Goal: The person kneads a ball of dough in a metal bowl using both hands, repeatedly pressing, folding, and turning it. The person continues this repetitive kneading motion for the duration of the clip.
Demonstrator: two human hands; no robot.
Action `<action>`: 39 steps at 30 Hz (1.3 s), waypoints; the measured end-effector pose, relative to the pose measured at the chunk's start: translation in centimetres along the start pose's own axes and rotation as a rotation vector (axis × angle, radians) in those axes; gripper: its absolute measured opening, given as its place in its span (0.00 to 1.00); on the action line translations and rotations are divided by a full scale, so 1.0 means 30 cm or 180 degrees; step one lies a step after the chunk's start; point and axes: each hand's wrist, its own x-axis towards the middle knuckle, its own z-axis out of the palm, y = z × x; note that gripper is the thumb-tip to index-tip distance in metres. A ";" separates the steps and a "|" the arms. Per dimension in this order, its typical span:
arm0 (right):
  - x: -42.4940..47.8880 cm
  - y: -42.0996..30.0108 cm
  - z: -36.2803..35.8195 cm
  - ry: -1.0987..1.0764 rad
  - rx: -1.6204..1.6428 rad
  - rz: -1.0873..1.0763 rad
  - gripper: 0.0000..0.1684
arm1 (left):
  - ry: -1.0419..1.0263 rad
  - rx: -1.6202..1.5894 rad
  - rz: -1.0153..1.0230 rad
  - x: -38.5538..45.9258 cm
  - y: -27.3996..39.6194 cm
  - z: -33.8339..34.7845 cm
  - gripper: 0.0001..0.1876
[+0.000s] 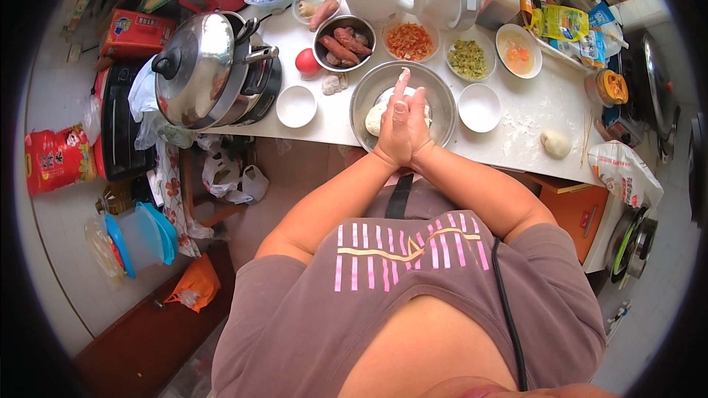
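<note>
My left hand [394, 131] and my right hand [418, 126] are pressed palm to palm above a stainless steel bowl [444, 100]. Pale bits cling to a fingertip. Whether anything lies between the palms is hidden. A lump of pale dough [375, 119] sits in the bowl, partly covered by my hands. Small white bowls stand on either side, one at the left [296, 106] and one at the right [479, 108]. Farther right, a smaller dough piece [555, 144] rests on the floured counter [520, 121].
Behind the steel bowl are a bowl of sweet potatoes [344, 47], chopped orange-red food [409, 41], chopped green food [467, 59] and cracked eggs [518, 55]. A lidded electric pot [202, 74] stands left, near a tomato [307, 62]. A flour bag [625, 171] hangs over the right edge.
</note>
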 end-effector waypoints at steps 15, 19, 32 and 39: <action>-0.079 -0.207 0.131 0.0031 -0.0147 0.1545 0.50 | -0.0212 0.1441 0.1137 -0.005 -0.221 -0.052 0.41; -0.050 -0.225 0.126 -0.0448 -0.0135 0.1348 0.55 | -0.0247 0.2401 0.1861 -0.025 -0.365 -0.163 0.39; -0.062 -0.397 -0.032 0.0958 -0.0790 0.1344 0.58 | -0.0733 0.4256 -0.0307 0.088 -0.203 -0.207 0.28; -0.146 -0.331 -0.110 0.1406 -0.1463 0.0818 0.44 | -0.1387 0.3849 -0.1266 0.171 -0.199 -0.240 0.46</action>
